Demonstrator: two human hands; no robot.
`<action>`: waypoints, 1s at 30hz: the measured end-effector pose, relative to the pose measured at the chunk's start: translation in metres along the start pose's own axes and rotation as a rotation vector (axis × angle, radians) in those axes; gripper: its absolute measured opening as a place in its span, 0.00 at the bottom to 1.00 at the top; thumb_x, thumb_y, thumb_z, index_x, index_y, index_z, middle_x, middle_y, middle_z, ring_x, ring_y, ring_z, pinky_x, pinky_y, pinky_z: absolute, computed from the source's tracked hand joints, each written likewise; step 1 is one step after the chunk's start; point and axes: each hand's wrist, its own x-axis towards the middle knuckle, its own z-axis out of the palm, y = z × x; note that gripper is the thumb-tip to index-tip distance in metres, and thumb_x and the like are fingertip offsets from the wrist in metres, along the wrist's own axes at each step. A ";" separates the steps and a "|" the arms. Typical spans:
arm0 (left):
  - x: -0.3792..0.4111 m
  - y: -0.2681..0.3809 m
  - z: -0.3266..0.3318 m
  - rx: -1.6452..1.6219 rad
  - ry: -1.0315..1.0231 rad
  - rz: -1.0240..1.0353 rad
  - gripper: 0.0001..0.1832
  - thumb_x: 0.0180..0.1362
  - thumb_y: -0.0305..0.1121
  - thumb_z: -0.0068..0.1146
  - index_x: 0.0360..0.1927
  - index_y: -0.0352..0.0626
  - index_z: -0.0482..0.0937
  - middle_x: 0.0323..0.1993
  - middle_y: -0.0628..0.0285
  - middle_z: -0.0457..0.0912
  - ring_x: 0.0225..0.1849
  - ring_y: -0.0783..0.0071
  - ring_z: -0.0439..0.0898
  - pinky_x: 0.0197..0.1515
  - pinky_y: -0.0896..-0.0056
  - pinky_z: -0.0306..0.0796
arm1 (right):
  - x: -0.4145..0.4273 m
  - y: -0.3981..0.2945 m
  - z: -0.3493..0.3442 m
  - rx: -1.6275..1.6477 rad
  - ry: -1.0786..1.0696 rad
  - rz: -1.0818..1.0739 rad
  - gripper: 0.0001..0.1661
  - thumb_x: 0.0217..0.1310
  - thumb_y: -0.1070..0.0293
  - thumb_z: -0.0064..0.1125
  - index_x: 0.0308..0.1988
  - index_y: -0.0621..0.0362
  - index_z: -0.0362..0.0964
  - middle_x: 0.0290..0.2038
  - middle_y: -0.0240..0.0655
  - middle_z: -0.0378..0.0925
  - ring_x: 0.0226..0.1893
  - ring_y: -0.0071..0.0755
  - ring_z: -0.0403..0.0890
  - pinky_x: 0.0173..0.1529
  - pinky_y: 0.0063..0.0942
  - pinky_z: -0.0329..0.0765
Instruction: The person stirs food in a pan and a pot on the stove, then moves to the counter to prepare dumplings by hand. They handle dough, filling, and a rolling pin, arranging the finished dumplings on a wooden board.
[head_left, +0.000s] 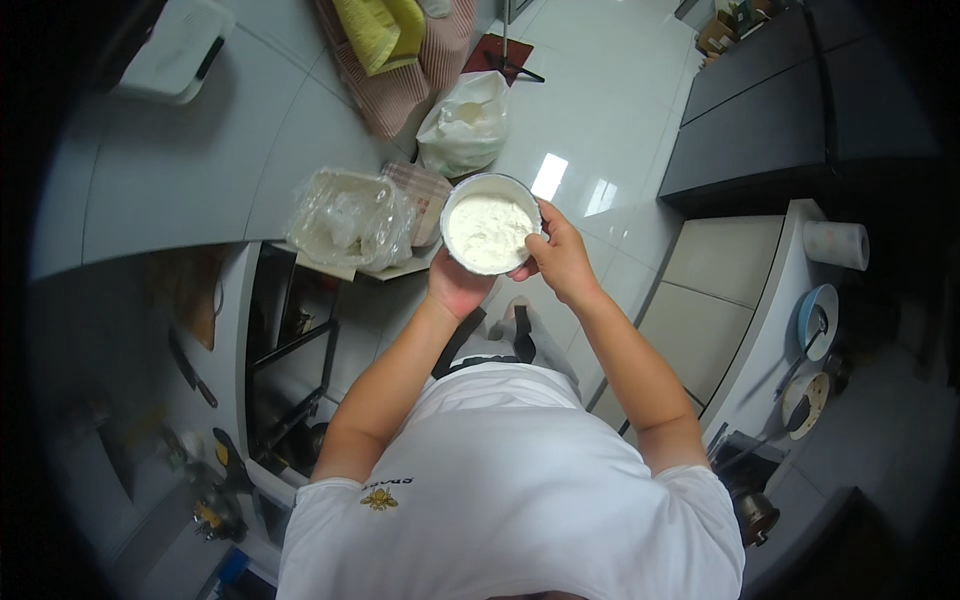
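Out in front of my body, both hands hold a round white bowl (454, 196). White flour-like powder (491, 229) with an uneven, lumpy surface lies inside it. My left hand (457, 285) cups the bowl's lower left side from beneath, and its fingers are mostly hidden under the bowl. At the right rim, my right hand (559, 255) grips with the thumb on top and the fingers around the outside. Just left of the bowl stands a container wrapped in clear plastic (349, 217), with a checked box or packet (420, 195) beside it.
A white plastic bag (466, 124) and a red dustpan (487, 58) are on the tiled floor. On the right counter sit a paper towel roll (836, 245), a blue bowl (817, 322) and a white bowl (805, 405). A knife (191, 367) lies at left, near an open cabinet (292, 352).
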 end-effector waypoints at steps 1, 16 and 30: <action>0.016 0.001 0.003 -0.021 0.056 -0.013 0.27 0.66 0.45 0.33 0.64 0.42 0.65 0.64 0.56 0.68 0.65 0.58 0.65 0.68 0.55 0.57 | 0.013 -0.003 -0.009 0.023 0.018 0.012 0.34 0.55 0.83 0.39 0.65 0.66 0.54 0.47 0.47 0.74 0.24 0.34 0.83 0.24 0.24 0.82; 0.231 0.079 -0.004 0.002 0.403 -0.032 0.31 0.69 0.51 0.35 0.64 0.36 0.63 0.64 0.55 0.66 0.67 0.62 0.63 0.69 0.63 0.56 | 0.256 -0.034 -0.095 0.019 0.132 0.080 0.35 0.56 0.83 0.39 0.65 0.67 0.52 0.53 0.50 0.70 0.27 0.39 0.84 0.27 0.26 0.85; 0.348 0.074 -0.139 -0.383 0.497 0.290 0.31 0.69 0.49 0.34 0.68 0.38 0.60 0.71 0.61 0.58 0.72 0.68 0.55 0.71 0.64 0.51 | 0.577 0.203 -0.104 -0.268 0.160 0.298 0.30 0.60 0.82 0.40 0.64 0.68 0.54 0.50 0.54 0.72 0.27 0.45 0.84 0.25 0.31 0.86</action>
